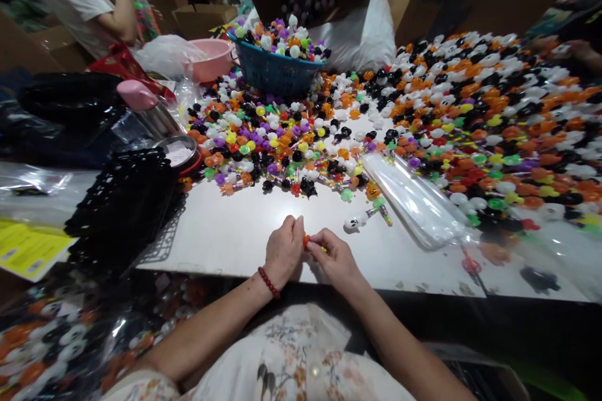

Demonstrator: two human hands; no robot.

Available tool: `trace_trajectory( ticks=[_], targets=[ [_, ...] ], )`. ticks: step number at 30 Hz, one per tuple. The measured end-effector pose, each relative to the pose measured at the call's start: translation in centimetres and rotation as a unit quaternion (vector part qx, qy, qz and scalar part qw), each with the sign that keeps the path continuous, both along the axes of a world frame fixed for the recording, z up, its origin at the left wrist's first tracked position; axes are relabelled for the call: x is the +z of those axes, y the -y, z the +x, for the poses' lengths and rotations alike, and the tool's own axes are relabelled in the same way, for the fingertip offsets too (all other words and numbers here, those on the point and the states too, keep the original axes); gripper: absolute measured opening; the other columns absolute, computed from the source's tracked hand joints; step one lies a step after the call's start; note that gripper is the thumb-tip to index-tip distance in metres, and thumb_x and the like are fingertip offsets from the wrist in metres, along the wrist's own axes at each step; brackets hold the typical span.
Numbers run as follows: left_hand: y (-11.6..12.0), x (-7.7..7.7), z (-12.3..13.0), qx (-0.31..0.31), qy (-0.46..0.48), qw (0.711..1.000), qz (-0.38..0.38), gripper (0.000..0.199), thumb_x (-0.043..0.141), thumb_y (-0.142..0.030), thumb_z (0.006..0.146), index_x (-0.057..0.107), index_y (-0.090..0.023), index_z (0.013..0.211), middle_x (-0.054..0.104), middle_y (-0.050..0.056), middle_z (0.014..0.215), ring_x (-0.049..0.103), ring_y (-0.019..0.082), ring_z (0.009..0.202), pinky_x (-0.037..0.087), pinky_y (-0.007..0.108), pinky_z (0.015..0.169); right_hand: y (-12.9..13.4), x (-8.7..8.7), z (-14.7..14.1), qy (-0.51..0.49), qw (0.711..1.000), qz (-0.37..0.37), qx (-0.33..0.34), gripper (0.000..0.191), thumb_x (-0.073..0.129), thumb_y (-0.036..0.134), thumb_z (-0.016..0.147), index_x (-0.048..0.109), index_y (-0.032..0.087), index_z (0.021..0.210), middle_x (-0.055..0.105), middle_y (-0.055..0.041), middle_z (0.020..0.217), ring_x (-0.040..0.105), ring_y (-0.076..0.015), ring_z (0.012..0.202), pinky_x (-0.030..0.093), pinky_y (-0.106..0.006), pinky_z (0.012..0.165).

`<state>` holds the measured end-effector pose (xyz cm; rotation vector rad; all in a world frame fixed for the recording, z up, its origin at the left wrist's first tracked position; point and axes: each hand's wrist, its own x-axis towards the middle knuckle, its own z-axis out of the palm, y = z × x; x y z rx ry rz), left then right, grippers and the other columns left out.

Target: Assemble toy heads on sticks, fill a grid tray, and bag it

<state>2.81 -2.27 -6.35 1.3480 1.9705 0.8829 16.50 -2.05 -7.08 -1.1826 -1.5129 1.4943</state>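
Both hands meet over the white table top near its front edge. My left hand (283,249), with a red bead bracelet at the wrist, has its fingers closed; part of its grip is hidden. My right hand (337,258) pinches beside it. Between the fingertips shows a small orange-red piece (306,242), too small to name, with a bit of yellow below it. Right of the hands lie a white ghost-faced toy (355,221) and a small tube of coloured beads with a green top (385,213). Behind them spreads a pile of small coloured toys (277,138).
A blue basket (277,69) heaped with toys stands behind the pile, beside a pink basin (211,59). Clear plastic bags (414,200) lie at right, near red-handled scissors (471,265). Black trays (126,200) and a pink-lidded bottle (145,106) are at left. Another person (79,6) is back left.
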Motion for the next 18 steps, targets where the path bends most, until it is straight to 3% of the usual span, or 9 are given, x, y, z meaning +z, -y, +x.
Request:
trace_trajectory(
  ticks=[2,5,8,10,13,16,18],
  targets=[
    [-0.1,0.0,0.2,-0.017,-0.001,1.000,-0.012,0.034,0.038,-0.041,0.097,0.041,-0.023,0.068,0.041,-0.004,0.055,0.039,0.014,0.052,0.023,0.029,0.058,0.2,0.1,-0.1,0.027,0.999,0.033,-0.001,0.020,0.057,0.038,0.089,0.059,0.019,0.081,0.059,0.0020,0.069,0.052,-0.0135,0.063,0.040,-0.025,0.058],
    [-0.8,0.1,0.4,-0.060,0.069,0.996,0.014,0.037,0.034,-0.047,0.098,0.043,-0.023,0.071,0.046,-0.003,0.060,0.044,0.015,0.057,0.029,0.028,0.059,-0.6,0.7,0.9,0.067,0.995,0.078,0.006,0.021,0.054,0.039,0.092,0.060,0.020,0.084,0.063,0.0006,0.074,0.057,-0.0152,0.067,0.043,-0.026,0.061],
    [-2.8,0.3,0.4,-0.056,0.133,0.988,0.054,0.039,0.025,-0.050,0.101,0.047,-0.023,0.084,0.052,-0.001,0.069,0.050,0.016,0.063,0.037,0.028,0.062,-2.8,1.5,3.6,0.133,0.977,0.154,-0.060,0.024,0.053,0.042,0.093,0.063,0.020,0.092,0.068,-0.0034,0.086,0.062,-0.0192,0.079,0.047,-0.030,0.071],
    [-4.7,0.4,0.1,-0.025,0.086,0.992,0.091,0.031,0.030,-0.046,0.101,0.049,-0.022,0.095,0.057,0.001,0.078,0.055,0.017,0.071,0.042,0.030,0.067,-4.7,1.8,5.8,0.196,0.947,0.219,-0.134,0.026,0.053,0.043,0.094,0.063,0.019,0.096,0.069,-0.0059,0.088,0.063,-0.0214,0.082,0.047,-0.033,0.075],
    [-8.0,0.0,-0.7,-0.048,-0.086,0.983,0.153,0.022,0.052,-0.032,0.094,0.051,-0.021,0.112,0.058,0.009,0.109,0.058,0.023,0.096,0.045,0.035,0.081,-7.3,1.6,8.1,0.324,0.863,0.337,-0.190,0.028,0.051,0.041,0.094,0.065,0.016,0.097,0.068,-0.0125,0.097,0.059,-0.0265,0.090,0.045,-0.040,0.083],
    [-10.4,-0.7,-1.3,-0.115,-0.219,0.955,0.161,0.029,0.063,-0.023,0.085,0.055,-0.020,0.112,0.051,0.013,0.122,0.053,0.029,0.111,0.046,0.039,0.088,-9.5,1.5,7.6,0.425,0.786,0.411,-0.181,0.028,0.050,0.035,0.096,0.068,0.015,0.100,0.064,-0.0163,0.113,0.051,-0.0297,0.103,0.040,-0.043,0.091],
    [-11.3,-1.1,-1.5,-0.138,-0.247,0.946,0.158,0.022,0.063,-0.018,0.083,0.058,-0.019,0.104,0.053,0.013,0.116,0.052,0.030,0.111,0.046,0.041,0.092,-10.9,1.7,5.6,0.458,0.776,0.413,-0.130,0.026,0.047,0.032,0.098,0.069,0.017,0.099,0.065,-0.0133,0.111,0.049,-0.0283,0.102,0.039,-0.040,0.089]
  ],
)
